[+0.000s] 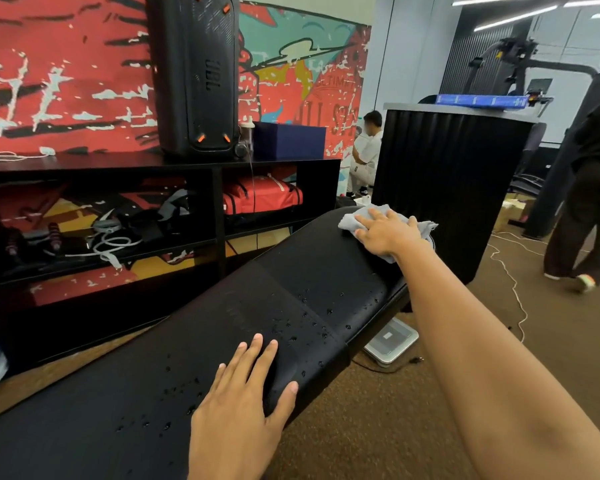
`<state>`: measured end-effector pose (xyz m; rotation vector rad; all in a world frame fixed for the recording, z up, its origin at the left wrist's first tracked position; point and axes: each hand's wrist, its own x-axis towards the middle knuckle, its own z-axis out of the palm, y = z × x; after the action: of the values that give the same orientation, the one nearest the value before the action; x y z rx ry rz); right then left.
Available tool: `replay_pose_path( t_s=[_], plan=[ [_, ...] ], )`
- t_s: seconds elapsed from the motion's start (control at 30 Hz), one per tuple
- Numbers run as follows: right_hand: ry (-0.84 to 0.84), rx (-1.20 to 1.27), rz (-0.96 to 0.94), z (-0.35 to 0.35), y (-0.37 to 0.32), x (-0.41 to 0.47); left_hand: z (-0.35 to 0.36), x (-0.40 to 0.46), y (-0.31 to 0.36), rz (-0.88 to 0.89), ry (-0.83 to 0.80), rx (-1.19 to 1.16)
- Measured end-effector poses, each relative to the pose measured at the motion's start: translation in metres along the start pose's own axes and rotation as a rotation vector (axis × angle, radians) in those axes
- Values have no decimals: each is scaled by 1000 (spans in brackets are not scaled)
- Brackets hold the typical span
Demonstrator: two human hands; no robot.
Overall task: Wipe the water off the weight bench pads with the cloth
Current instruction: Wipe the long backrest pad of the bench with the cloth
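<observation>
A long black weight bench (194, 341) runs from the lower left to the upper right, in two pads with a seam across the middle. Water droplets (302, 320) bead near the seam and on the near pad. My right hand (385, 233) lies flat on a grey cloth (352, 220), pressing it onto the far end of the far pad. My left hand (243, 393) rests flat on the near pad's right edge, fingers spread, thumb over the side, holding nothing.
A low black shelf unit (219, 168) with a tall black speaker (194, 74) stands behind the bench. A black ribbed counter (447, 188) is beyond the far end. A scale (390, 341) and white cables (513, 282) lie on the brown carpet. One person (589, 188) walks at right, another (366, 150) sits farther back.
</observation>
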<state>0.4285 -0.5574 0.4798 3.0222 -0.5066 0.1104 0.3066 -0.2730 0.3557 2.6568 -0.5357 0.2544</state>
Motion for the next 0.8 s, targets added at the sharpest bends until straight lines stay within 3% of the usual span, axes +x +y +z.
replay_pose_path(
  t_s=[0.4,0.8],
  plan=[
    [-44,-20,-150,2,-5,-6,0,-2,0,11,0,-4],
    [60,133,-268,23,-2,-75,5,-2,-5,14,36,-23]
  ],
)
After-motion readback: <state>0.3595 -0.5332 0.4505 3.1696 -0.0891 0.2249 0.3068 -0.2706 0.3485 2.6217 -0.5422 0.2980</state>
